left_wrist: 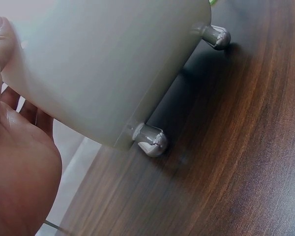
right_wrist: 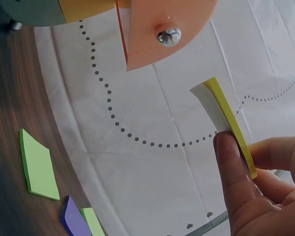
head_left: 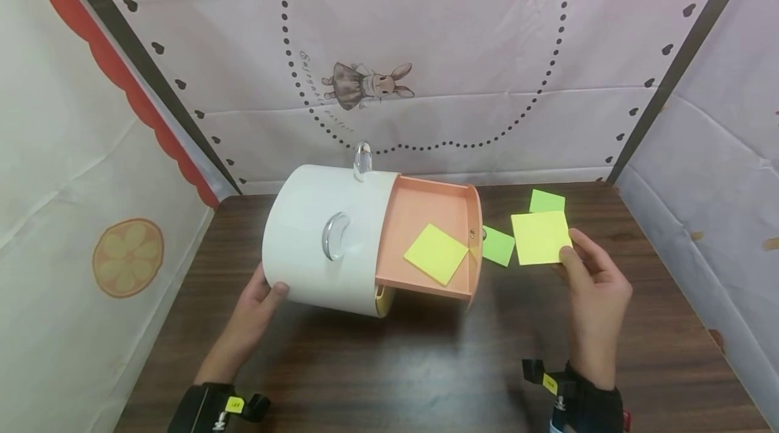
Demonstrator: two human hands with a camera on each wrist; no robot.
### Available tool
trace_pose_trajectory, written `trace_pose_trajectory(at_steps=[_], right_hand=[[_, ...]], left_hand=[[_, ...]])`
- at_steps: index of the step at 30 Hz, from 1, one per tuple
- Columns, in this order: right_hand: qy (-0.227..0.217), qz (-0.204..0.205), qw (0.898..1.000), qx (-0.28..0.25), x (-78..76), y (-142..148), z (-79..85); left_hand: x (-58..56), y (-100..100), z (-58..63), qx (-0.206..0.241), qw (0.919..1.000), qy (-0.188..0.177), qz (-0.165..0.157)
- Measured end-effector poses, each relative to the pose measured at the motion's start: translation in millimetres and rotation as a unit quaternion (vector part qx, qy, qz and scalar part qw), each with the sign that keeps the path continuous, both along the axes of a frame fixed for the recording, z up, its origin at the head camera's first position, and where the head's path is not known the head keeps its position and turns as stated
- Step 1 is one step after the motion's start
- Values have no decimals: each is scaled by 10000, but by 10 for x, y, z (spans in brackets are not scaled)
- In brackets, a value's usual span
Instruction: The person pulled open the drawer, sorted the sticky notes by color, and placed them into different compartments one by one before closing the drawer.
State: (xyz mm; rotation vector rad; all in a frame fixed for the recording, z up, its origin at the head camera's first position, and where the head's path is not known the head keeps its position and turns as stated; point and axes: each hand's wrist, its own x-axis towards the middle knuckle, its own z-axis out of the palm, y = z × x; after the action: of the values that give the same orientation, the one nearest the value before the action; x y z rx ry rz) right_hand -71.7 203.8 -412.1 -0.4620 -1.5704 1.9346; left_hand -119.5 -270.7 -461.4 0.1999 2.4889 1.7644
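Observation:
A white drawer box point(head_left: 322, 237) with rounded sides stands on clear round feet point(left_wrist: 155, 142). My left hand point(head_left: 252, 314) grips its back left edge, thumb on the near face and fingers behind. The box's top peach drawer point(head_left: 420, 206) is pulled out to the right, and a yellow sticky-note pad point(head_left: 436, 254) lies in it. Right of the drawer, my right hand point(head_left: 599, 291) pinches a second yellow sticky-note pad point(head_left: 540, 238) by its edge, held above the table. In the right wrist view that pad point(right_wrist: 226, 110) appears edge-on between thumb and fingers.
Green sticky-note pads point(head_left: 499, 245) point(right_wrist: 39, 164) lie on the wooden table point(head_left: 389, 379) right of the box. A purple pad point(right_wrist: 73, 219) shows beside another green one point(right_wrist: 92, 222) in the right wrist view. Two clear loops point(head_left: 335, 237) stick up from the box. Cloth walls point(head_left: 462, 47) surround the table.

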Motion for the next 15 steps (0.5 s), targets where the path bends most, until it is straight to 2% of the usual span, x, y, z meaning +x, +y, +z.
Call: trace_pose_trajectory(at_steps=[6,15], right_hand=[[44,160,9999,1,10,-30,9],[357,625,9964,-451,1,-15,7]], left_hand=[[-11,-5,-18,-92,9999,-21,80],[-35,-4,-25,-84,9996,-213,166]])
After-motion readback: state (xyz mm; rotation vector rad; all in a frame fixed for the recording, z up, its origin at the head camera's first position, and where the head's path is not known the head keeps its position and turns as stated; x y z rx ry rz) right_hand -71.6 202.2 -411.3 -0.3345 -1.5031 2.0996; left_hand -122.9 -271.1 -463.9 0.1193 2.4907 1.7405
